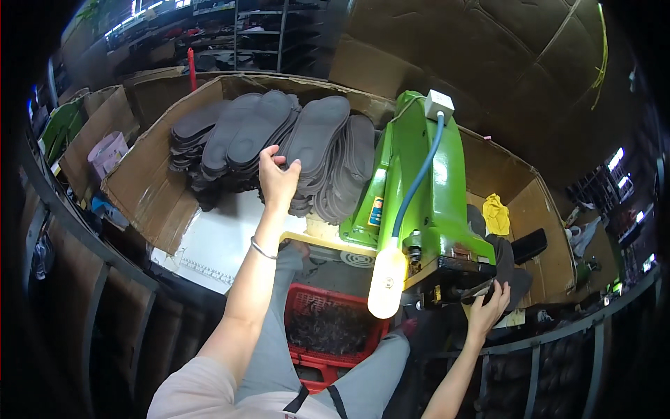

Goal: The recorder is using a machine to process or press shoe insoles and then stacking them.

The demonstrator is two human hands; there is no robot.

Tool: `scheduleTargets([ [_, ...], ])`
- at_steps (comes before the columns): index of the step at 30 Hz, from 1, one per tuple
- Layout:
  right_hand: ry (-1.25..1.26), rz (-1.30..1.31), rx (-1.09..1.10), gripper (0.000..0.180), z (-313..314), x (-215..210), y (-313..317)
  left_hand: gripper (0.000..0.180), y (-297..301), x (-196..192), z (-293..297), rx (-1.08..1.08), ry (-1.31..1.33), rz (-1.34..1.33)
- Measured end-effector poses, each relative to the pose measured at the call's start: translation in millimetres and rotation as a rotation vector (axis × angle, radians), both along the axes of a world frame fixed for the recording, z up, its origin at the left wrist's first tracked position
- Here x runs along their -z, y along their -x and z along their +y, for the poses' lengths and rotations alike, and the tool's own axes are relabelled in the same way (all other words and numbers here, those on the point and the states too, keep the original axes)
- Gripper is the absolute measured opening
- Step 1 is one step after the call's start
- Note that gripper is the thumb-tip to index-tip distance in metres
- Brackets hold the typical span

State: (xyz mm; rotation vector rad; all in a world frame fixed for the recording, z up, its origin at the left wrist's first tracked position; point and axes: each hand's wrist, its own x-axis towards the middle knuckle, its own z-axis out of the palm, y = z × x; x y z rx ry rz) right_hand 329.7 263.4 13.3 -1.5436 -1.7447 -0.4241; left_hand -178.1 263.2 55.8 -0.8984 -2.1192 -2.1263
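Observation:
Over the near side of the piled insoles, my left hand is raised with thumb and fingers apart, holding nothing. The dark grey insoles lean in several overlapping stacks in a cardboard box. To their right stands a green machine with a black working head and a lit lamp on a blue cable. My right hand is beside that head, thumb and fingers closed on the edge of a dark insole; the machine and fingers partly hide it.
A large cardboard box surrounds the machine and stacks. Between my legs, a red basket contains dark scraps. A yellow cloth lies right of the machine. Metal rails run along the right, and shelves stand behind.

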Motion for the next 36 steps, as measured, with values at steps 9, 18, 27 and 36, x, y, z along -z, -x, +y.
scheduleTargets([
  [9,0.089,0.198,-0.164,0.026,-70,41,69,0.043,19,45,-59,0.252,-0.522,-0.568],
  [18,0.166,0.399,-0.291,0.021,-87,63,109,0.030,44,-5,18,0.224,-0.533,-0.343],
  [27,1.149,1.211,-0.794,0.057,-166,109,129,0.048,-39,-2,-228,-0.336,-0.255,0.279],
  [36,1.345,1.567,-0.631,0.039,-250,117,101,0.034,-213,86,-202,0.788,0.299,-0.292],
])
